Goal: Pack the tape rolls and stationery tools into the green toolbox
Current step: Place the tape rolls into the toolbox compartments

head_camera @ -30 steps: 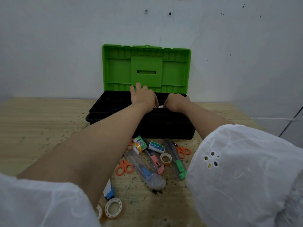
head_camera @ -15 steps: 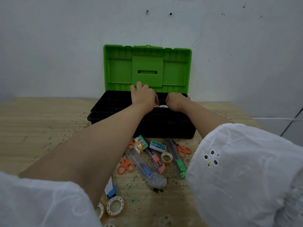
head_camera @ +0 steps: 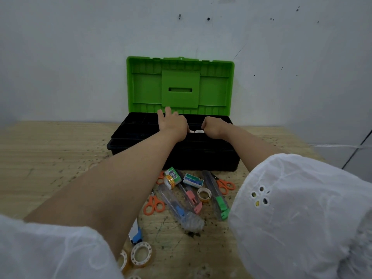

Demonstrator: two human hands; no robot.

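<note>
Pls set the small white tape rolls (head_camera: 198,131) flat in the green-lidded black plastic toolbox (head_camera: 211,157). Your left hand (head_camera: 173,124) lies open; right hand (head_camera: 213,126) curled, its hold I cannot tell.

table (head_camera: 50,158): pale wood, speckled | wall (head_camera: 80,47): white, few dark marks

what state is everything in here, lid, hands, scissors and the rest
toolbox lid, open, standing upright
left hand, over the black tray, fingers stretched forward
right hand, over the tray, fingers curled, grip hidden
white rolls, in the tray between the hands
orange scissors, closed, on the table
</note>
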